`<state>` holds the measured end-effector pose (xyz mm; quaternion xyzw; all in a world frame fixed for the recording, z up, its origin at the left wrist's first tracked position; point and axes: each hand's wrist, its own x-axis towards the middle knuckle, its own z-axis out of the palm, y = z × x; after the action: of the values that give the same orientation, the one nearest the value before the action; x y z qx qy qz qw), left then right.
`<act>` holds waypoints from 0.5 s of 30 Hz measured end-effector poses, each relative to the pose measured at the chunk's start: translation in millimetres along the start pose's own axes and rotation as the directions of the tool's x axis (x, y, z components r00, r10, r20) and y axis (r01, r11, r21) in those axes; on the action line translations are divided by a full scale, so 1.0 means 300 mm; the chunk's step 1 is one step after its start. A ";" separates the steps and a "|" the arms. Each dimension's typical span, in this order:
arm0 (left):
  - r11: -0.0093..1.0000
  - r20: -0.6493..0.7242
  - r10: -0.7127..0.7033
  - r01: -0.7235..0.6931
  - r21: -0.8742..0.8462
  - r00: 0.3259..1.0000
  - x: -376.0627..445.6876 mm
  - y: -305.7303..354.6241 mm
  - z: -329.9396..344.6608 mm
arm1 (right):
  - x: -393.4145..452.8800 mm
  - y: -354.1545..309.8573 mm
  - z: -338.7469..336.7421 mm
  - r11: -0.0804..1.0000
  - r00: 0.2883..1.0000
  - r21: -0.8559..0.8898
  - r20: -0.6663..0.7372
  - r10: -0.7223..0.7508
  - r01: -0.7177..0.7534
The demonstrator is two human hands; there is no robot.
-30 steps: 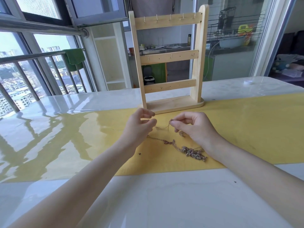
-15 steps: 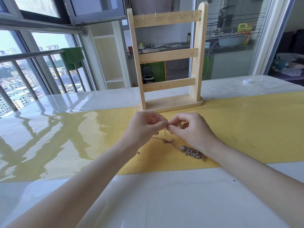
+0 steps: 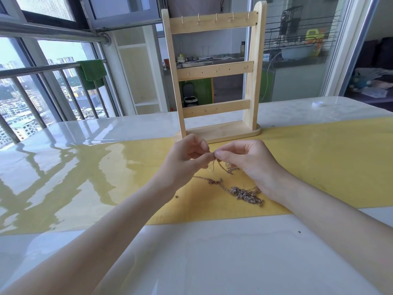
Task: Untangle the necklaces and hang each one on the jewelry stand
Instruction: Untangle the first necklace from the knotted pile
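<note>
Head view: left hand [image 3: 185,160] and right hand [image 3: 248,162] pinch one fine chain, fingertips touching, above the tangled necklaces [image 3: 244,192] on the yellow tabletop [image 3: 319,162]. Pulling gently would likely avoid tightening knots. Behind stands the wooden jewelry stand [image 3: 214,69], hooks bare, nothing blocking it.

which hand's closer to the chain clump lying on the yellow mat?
Right. The right hand sits just above the clump, its wrist beside it; the left hand is farther off, up-left.
</note>
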<state>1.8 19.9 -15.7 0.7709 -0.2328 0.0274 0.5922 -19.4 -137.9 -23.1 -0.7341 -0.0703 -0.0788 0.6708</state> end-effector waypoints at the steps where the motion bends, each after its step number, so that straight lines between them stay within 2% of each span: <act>1: 1.000 -0.006 0.018 -0.018 0.011 1.000 0.000 -0.002 0.000 | 0.000 -0.003 -0.001 1.000 1.000 0.003 0.005 0.007 -0.007; 5: 0.998 0.000 0.043 -0.043 0.035 0.999 0.000 -0.009 -0.001 | 0.001 -0.004 -0.006 0.999 0.998 0.024 0.039 0.048 -0.049; 11: 0.999 0.029 0.053 -0.053 0.011 0.998 0.005 -0.017 -0.003 | 0.001 -0.006 -0.009 0.981 0.993 0.178 0.101 0.060 -0.077; 15: 0.997 0.046 0.063 -0.065 0.040 0.997 0.004 -0.018 -0.004 | 0.001 -0.013 -0.012 0.993 0.995 0.105 0.096 0.036 -0.046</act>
<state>5.3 21.5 -19.9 0.7755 -0.2697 0.0339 0.5698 -20.2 -141.1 -18.9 -0.7011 -0.0910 -0.0265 0.7067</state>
